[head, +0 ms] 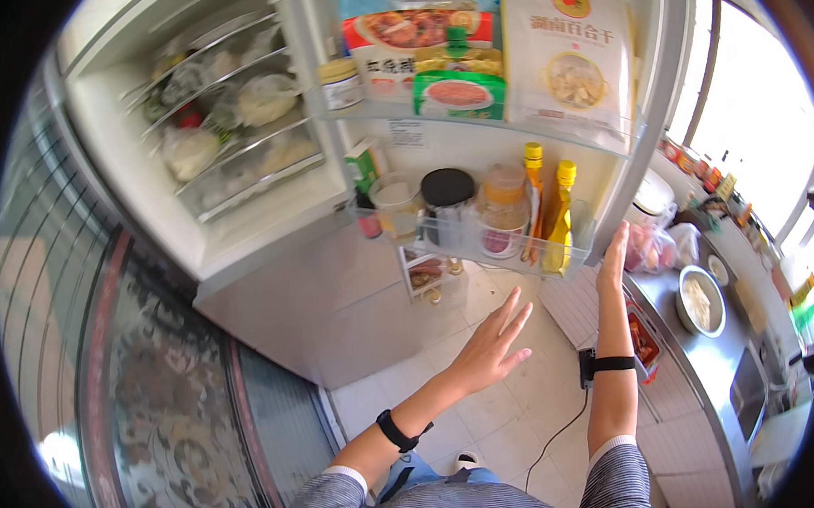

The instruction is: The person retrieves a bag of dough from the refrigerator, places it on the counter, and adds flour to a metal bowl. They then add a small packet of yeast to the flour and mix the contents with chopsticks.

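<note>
A refrigerator stands with its door wide before me. My right hand (613, 257) lies flat against the outer edge of the refrigerator door (647, 128), its fingers straight and holding nothing. My left hand (493, 346) is in the air below the lower door shelf (448, 239), fingers apart and empty. That shelf bears a black-lidded jar (446, 205), a jar with an orange lid (503, 210), yellow-capped bottles (560, 216) and a plastic tub (396, 199). Food packets (570, 70) stand on the upper door shelf. Bagged food (267, 99) fills the inner shelves at the left.
On the right, a metal counter (657, 292) holds a steel bowl (700, 301) of pale food and plastic bags (652, 248). A small rack (423, 275) stands behind the door. A cable (552, 437) runs over the tiled floor. Patterned glass panels (170, 380) are at the left.
</note>
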The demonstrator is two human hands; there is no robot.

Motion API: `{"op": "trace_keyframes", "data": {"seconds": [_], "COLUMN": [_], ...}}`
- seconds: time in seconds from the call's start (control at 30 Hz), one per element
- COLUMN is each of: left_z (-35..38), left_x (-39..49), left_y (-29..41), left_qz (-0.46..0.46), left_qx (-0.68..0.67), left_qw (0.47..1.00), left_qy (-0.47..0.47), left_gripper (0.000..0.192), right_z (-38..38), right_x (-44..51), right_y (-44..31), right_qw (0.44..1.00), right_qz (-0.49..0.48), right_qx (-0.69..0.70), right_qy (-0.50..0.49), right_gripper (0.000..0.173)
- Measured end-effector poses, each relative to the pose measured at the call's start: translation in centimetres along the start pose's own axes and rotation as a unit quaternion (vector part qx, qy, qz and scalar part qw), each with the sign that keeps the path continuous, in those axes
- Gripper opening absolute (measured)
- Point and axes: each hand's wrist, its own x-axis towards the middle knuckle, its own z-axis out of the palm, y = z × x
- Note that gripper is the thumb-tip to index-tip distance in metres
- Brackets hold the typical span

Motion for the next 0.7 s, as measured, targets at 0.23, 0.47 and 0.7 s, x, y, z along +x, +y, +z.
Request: {"op": "trace_keyframes", "data": {"seconds": [0.23,0.47,0.7], "left_z": [-0.4,2.4,2.5], "left_x": [0.3,1.3,-3.2], "left_y": [4.0,7.9,10.8], "left_qz": [0.008,0.045,0.109], "left_qx": [0.047,0.085,0.164], "left_qw": [0.999,0.995,0.98], "left_qy": [0.007,0.016,-0.004], "left_gripper": [0.076,0.078,0.067], "right_z": [-1.1,-3.5,-6.6], "right_x": [3.8,2.1,-12.8], "right_y": [-0.3,0.9,-3.2], "right_qw": [0.99,0.994,0.963], "right_qz": [0.125,0.006,-0.205], "right_qx": [-0.019,-0.098,-0.165], "right_qy": [-0.06,-0.04,-0.064], "right_gripper": [0.086,0.058,0.029]}}
